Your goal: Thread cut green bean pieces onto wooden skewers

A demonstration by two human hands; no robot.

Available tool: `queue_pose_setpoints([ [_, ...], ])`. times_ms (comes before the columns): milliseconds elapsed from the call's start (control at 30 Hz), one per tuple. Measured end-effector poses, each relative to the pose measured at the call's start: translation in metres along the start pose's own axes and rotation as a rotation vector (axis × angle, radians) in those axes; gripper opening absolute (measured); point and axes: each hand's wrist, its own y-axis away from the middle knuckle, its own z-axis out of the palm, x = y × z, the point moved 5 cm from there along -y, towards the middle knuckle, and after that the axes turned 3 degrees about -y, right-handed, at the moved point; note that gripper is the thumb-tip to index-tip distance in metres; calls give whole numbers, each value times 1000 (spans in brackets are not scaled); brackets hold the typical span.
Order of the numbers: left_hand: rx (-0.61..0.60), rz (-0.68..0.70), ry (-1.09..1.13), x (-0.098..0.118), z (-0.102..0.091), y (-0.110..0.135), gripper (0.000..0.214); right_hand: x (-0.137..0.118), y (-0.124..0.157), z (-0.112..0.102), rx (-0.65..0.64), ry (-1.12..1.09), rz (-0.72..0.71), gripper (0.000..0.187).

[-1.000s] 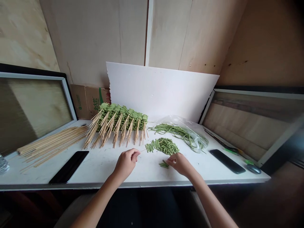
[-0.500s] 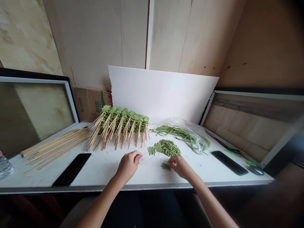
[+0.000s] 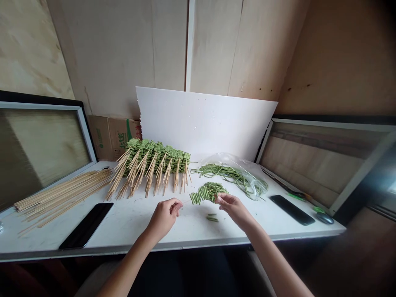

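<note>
My left hand (image 3: 168, 210) is closed on the bare end of a thin wooden skewer (image 3: 186, 201). Along its far part the skewer carries a row of short green bean pieces (image 3: 199, 195). My right hand (image 3: 230, 206) is pinched at the skewer's far end; a bean piece seems to be between the fingertips, though it is mostly hidden. Behind the loaded skewer lies a heap of cut bean pieces (image 3: 216, 187), partly covered by my right hand. A few loose bean pieces (image 3: 212, 218) rest on the white table (image 3: 185, 229) between my hands.
Stacked bean skewers (image 3: 161, 154) stand at the back left, handles toward me. Bare skewers (image 3: 64, 194) lie at far left by a black phone (image 3: 86, 226). Long beans (image 3: 229, 173) in a clear bag, another phone (image 3: 292, 209) and a mouse (image 3: 324, 218) are on the right.
My right hand has moved up from the loose bean pieces to the skewer's far end. My left hand still holds the skewer. The view has shifted slightly right.
</note>
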Motion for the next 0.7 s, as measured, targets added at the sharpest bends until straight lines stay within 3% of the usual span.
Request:
queue_pose_setpoints([
  [200, -44, -3, 80, 6, 2, 3, 34, -11, 5, 8, 56, -269, 12, 35],
  [400, -53, 3, 123, 8, 5, 3, 36, -13, 7, 13, 106, -398, 23, 28],
  [700, -67, 26, 148, 10, 5, 5, 36, -10, 9, 18, 71, -533, 44, 26],
])
